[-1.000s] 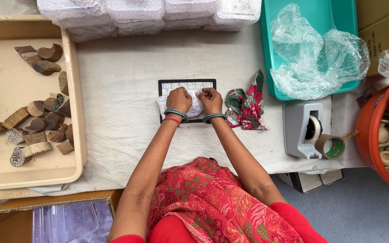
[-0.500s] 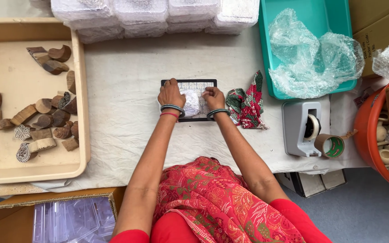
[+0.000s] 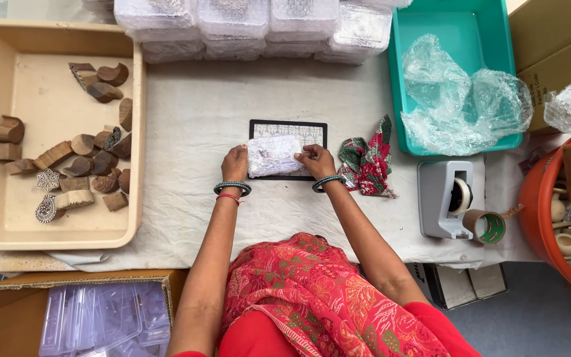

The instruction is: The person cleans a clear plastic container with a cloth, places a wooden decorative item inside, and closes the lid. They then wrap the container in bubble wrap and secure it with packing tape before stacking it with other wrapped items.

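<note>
white cloth [image 3: 186, 125] covers the worktable, seen from above. at the far left a beige tray [image 3: 137, 132] holds carved wooden blocks [image 3: 77, 162] scattered over its floor, some showing patterned faces. below it, off the table's edge, a cardboard box [image 3: 8, 311] contains stacked clear plastic cases [image 3: 100, 314]. along the back edge stand rows of clear lidded boxes [image 3: 252, 23] whose contents look like pale patterned pieces, though that is too blurred to be sure. at the middle lies a flat black-framed tray [image 3: 288, 127] with a pale patterned panel, and on it rests a small white wrapped packet [image 3: 272, 157]. the left hand [image 3: 234, 163] pinches the packet's left edge with curled fingers, and the right hand [image 3: 316, 160] pinches its right edge the same way, both closed on it. just right of the right hand sits a crumpled red and green cloth [image 3: 367, 160]. behind that a teal bin [image 3: 457, 26] holds crumpled clear plastic wrap [image 3: 460, 99]. nearer stands a grey tape dispenser [image 3: 441, 198] with a tape roll [image 3: 487, 227] touching it. at the far right an orange tub [image 3: 536, 198] holds pale round wooden pieces [image 3: 566, 241].
</note>
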